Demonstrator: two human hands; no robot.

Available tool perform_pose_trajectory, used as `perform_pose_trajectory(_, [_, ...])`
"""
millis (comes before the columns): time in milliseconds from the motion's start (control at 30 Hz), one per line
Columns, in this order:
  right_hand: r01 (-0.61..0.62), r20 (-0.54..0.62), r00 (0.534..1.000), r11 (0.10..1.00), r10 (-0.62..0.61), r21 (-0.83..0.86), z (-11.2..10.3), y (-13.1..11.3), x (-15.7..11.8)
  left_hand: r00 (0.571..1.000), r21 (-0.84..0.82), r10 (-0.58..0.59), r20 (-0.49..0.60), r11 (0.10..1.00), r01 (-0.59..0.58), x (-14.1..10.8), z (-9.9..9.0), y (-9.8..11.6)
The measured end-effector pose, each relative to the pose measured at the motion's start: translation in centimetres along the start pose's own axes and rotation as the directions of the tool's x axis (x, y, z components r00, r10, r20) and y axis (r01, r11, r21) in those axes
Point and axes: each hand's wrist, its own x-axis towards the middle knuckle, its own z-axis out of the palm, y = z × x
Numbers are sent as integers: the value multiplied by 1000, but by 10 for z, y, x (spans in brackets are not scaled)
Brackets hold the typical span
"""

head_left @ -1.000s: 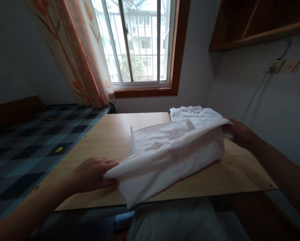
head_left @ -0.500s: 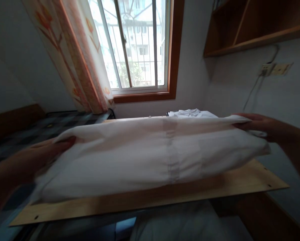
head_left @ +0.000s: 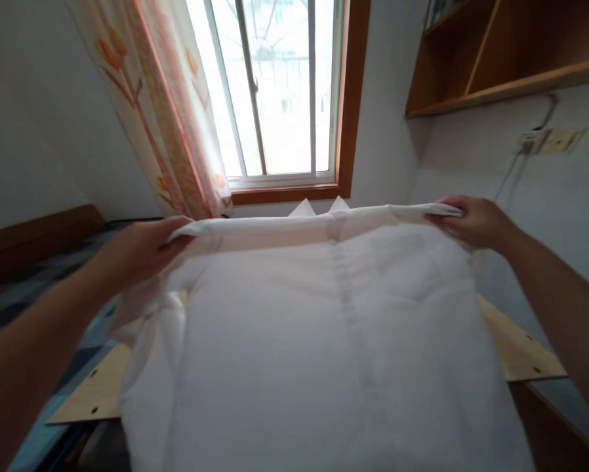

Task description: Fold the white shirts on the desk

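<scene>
A white shirt [head_left: 284, 328] hangs spread between my two hands, its upper edge nearly level and its collar points sticking up in the middle. My left hand [head_left: 149, 249] pinches the fabric at the left end of that edge. At the right end, my right hand [head_left: 464, 219] is closed on the cloth. The shirt drops toward me, past the bottom of the view, and covers most of a light wooden board [head_left: 521, 347] behind it.
A checked bedspread [head_left: 9, 314] lies at the left, with a brown headboard [head_left: 43, 236] beyond. Behind the shirt are a floral curtain [head_left: 151, 111] and a window [head_left: 284, 118]. A wooden shelf [head_left: 511, 92] and a socket [head_left: 535, 141] are on the right wall.
Both hands have risen and come closer together. The shirt, bunched low over the board before, now hangs unfolded, its lower part fallen toward me and its collar tips showing.
</scene>
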Motion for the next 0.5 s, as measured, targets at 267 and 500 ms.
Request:
perform_pose_trajectory(267, [120, 234, 969, 977, -77, -176, 69, 19, 7, 993, 350, 82, 86, 931, -107, 8, 87, -19])
perform_pose_trajectory(500, [-49, 339, 940, 960, -49, 277, 79, 35, -10, 977, 298, 111, 181, 941, -162, -8, 112, -49])
